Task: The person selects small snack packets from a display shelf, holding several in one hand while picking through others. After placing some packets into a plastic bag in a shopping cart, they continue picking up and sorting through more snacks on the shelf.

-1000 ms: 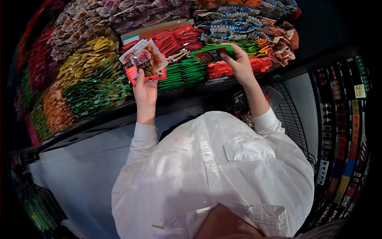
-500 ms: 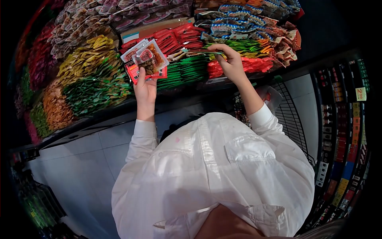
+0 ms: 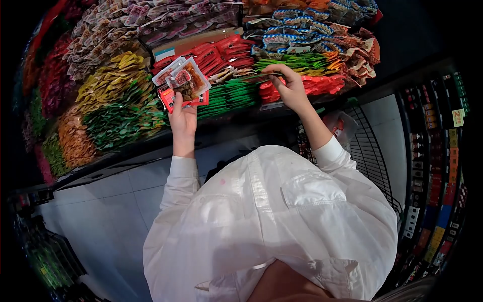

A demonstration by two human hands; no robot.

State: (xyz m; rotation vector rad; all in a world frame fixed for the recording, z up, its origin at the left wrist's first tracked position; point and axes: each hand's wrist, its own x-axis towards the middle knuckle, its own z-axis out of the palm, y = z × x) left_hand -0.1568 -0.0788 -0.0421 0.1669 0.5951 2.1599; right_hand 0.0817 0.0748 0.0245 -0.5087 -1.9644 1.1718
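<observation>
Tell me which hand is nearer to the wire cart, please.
Right. The right hand is above and left of the wire cart; the left hand is farther left.

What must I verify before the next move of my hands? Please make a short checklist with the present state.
1. Left hand secure on the fanned food packets: ok, thumb lies over them.
2. Right hand secure on the thin packet: ok, pinched at one end.
3. Printed face of the thin packet readable: not ok, it is nearly edge-on.
4. Hands clear of each other: ok, a gap separates them.
5. Room inside the shopping cart: cannot tell, the white shirt and right arm hide part of it.
</observation>
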